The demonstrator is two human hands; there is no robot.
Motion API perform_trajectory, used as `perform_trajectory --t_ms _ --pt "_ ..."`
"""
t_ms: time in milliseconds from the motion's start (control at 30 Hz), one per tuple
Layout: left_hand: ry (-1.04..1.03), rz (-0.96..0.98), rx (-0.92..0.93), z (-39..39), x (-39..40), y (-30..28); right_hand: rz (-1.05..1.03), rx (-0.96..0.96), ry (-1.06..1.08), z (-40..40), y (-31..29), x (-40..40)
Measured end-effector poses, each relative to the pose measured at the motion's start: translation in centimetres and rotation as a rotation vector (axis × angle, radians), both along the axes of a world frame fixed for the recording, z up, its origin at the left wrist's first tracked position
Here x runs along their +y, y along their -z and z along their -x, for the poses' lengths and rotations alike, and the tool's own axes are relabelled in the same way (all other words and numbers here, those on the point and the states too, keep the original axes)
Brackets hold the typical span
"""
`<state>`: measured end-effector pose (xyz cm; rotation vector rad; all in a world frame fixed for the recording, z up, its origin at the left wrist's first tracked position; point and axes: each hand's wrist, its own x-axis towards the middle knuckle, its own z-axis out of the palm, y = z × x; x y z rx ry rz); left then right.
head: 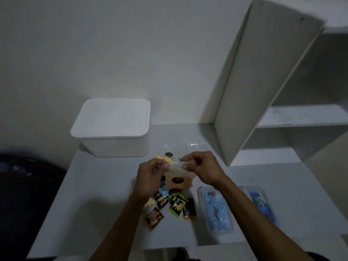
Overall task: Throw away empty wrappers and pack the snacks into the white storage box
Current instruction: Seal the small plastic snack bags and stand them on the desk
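**Clear Wrapper Held Over Scattered Snacks**

Pinched at its top edge between left hand (150, 176) and right hand (199, 167), both grips closed tight on a clear plastic wrapper (180, 164) hanging above the white bench (94, 194). Seen below it, a cluster of small snack packets (169, 202), green, black, blue and brown, lying just in front of the wrists. Standing behind, near the wall, the white storage box (113, 127) with lid on. Lying to the right, two blue-filled clear packs (216, 208), side by side. Rising at the far right, a white shelf unit (263, 81).
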<state>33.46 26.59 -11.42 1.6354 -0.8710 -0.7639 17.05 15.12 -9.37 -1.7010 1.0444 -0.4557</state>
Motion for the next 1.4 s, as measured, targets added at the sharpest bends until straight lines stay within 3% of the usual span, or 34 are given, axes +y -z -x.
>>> perform_trajectory --t_ms 267,600,1067,1400 --pt "-0.061 0.123 -0.106 -0.2 0.4 -7.1 0.393 0.104 -0.145 -2.5 -8.6 2.0" --pt "-0.030 0.230 -0.162 -0.7 0.9 -11.2 0.578 0.133 -0.141 -3.5 -12.4 3.0" --pt "0.069 0.257 -0.098 0.3 -0.2 -11.1 0.564 0.112 -0.117 -1.9 -12.6 2.1" --pt "-0.034 0.275 -0.121 -0.9 0.0 -10.5 0.473 0.026 -0.084 -2.5 -12.5 2.7"
